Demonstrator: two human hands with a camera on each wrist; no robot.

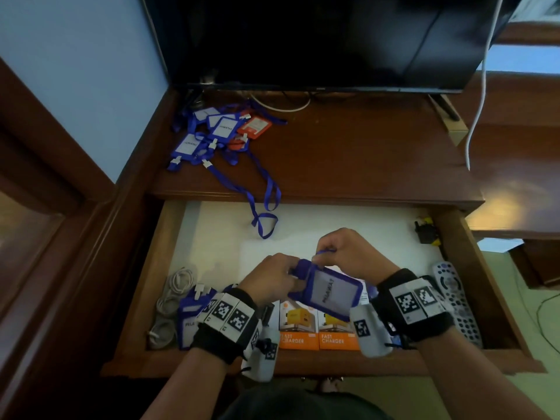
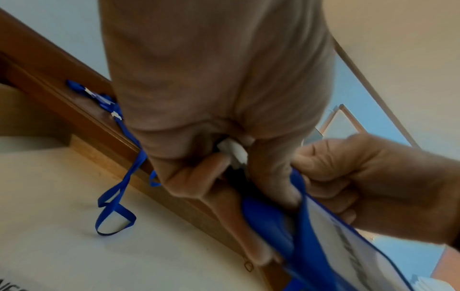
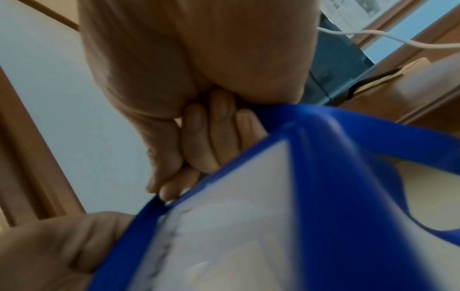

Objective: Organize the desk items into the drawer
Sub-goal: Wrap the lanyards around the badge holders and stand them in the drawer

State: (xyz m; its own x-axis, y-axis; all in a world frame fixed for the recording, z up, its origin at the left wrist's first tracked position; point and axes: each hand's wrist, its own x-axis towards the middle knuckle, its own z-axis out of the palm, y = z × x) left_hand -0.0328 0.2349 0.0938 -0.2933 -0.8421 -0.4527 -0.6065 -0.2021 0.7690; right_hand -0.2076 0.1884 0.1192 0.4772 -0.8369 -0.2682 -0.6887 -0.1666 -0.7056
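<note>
Over the open drawer (image 1: 169,237) I hold a blue badge holder (image 1: 328,291) with a white card inside. My left hand (image 1: 288,272) grips its top end, fingers curled round the white clip (image 2: 234,151). My right hand (image 1: 318,256) pinches the blue lanyard strap (image 1: 325,252) just above the holder. In the right wrist view the holder (image 3: 248,226) fills the lower frame and the strap (image 3: 348,122) runs across it. A pile of blue and orange badge holders (image 1: 218,131) lies at the desk's back left. One of its lanyards (image 1: 263,207) hangs over the edge into the drawer.
The drawer holds coiled white cables (image 1: 172,298), another blue badge holder (image 1: 191,316), two orange charger boxes (image 1: 315,328), a grey remote (image 1: 454,301) and a black-yellow plug (image 1: 427,230). A dark screen (image 1: 318,40) stands at the desk's back. A white cable (image 1: 478,101) hangs at right.
</note>
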